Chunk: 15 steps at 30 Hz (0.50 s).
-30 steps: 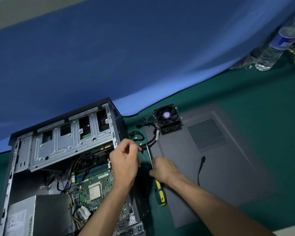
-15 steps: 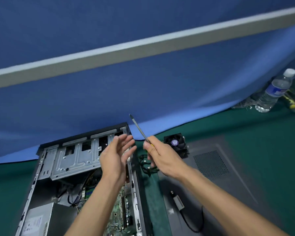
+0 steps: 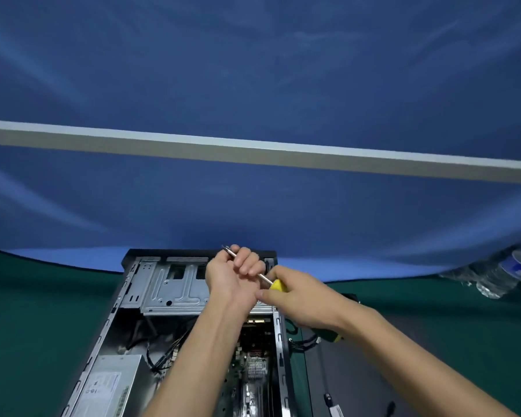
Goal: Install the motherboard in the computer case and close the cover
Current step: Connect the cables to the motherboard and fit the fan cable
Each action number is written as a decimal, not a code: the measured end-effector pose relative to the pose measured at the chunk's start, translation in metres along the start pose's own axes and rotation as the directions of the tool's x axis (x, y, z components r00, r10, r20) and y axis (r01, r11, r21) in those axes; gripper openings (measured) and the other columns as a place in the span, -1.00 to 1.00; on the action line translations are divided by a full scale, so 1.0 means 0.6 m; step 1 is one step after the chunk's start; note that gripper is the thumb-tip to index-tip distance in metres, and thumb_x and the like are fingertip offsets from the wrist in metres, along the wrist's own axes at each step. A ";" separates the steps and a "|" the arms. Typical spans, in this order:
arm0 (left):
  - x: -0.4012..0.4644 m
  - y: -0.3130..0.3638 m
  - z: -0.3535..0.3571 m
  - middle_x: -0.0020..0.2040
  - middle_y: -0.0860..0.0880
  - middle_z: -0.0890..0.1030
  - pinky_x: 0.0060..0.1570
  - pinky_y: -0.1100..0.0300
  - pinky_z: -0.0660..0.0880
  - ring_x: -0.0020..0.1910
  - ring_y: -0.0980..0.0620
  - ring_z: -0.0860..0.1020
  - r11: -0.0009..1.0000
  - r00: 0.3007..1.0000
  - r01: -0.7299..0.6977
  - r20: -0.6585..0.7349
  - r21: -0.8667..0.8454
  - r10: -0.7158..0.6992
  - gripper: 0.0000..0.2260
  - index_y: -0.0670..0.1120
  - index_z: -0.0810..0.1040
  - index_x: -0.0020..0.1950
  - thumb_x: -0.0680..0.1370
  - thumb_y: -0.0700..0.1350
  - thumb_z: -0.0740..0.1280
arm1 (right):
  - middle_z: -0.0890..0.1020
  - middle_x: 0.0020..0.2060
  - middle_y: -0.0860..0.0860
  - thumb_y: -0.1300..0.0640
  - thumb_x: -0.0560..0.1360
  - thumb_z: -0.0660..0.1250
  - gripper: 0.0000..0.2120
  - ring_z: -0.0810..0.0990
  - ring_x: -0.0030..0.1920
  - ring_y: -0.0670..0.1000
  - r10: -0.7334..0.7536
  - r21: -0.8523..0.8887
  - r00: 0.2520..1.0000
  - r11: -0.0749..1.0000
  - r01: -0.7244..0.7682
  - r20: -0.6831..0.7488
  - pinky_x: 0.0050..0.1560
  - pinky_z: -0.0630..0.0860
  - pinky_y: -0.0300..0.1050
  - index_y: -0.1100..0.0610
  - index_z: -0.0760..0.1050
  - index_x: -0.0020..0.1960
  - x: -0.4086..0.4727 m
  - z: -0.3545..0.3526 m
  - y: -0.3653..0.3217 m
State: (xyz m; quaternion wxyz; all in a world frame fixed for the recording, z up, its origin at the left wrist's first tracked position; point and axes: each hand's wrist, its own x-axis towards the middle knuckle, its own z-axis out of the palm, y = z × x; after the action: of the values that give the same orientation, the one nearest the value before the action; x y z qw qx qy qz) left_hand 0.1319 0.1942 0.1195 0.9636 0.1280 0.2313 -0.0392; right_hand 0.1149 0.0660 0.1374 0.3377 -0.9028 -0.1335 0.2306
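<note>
A wide blue cloth backdrop [image 3: 253,70] crossed by a pale grey horizontal bar [image 3: 253,150] fills the far side of your view. Below it lies the dark green table [image 3: 36,311]. On it, the open black-and-silver metal computer case [image 3: 151,296] lies near centre, the green motherboard [image 3: 253,353] inside at its right. The dark grey cover panel [image 3: 343,380] lies flat to the right. Your right hand [image 3: 304,302] grips the yellow-handled screwdriver [image 3: 275,285]; your left hand [image 3: 238,273] curls round its steel shaft.

Cloth-draped PC repair bench [image 3: 27,311]
</note>
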 end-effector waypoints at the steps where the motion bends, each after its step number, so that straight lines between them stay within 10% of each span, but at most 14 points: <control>1: 0.000 0.014 -0.001 -0.57 0.03 0.18 -0.66 0.34 0.10 -0.66 0.10 0.13 0.998 1.000 -0.004 0.013 -0.065 0.005 -0.71 -0.09 0.26 -0.37 0.55 -0.22 0.00 | 0.52 -0.28 -0.08 -0.05 0.45 0.31 -0.85 0.44 -0.41 -0.08 0.005 0.002 1.000 1.000 -0.005 -0.004 -0.35 0.39 -0.18 -0.04 0.39 -0.05 0.004 0.001 -0.009; 15: 0.015 0.096 -0.034 -0.30 -0.15 0.65 -0.28 0.08 0.54 -0.29 -0.08 0.66 0.986 0.987 -0.129 -0.108 -0.102 0.118 -0.72 -0.22 0.47 -0.11 0.66 -0.14 0.06 | 0.61 -0.21 -0.08 0.09 0.35 0.52 -0.85 0.46 -0.45 -0.18 -0.059 0.149 0.901 0.980 0.134 -0.429 -0.33 0.40 -0.26 -0.13 0.60 -0.20 -0.026 -0.038 -0.041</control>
State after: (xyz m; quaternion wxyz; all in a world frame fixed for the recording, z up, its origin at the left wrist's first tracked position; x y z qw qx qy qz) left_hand 0.1389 0.2549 0.1109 0.9567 0.0914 0.2733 0.0400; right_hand 0.1111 0.0653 0.1742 0.4473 -0.8904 -0.0812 0.0235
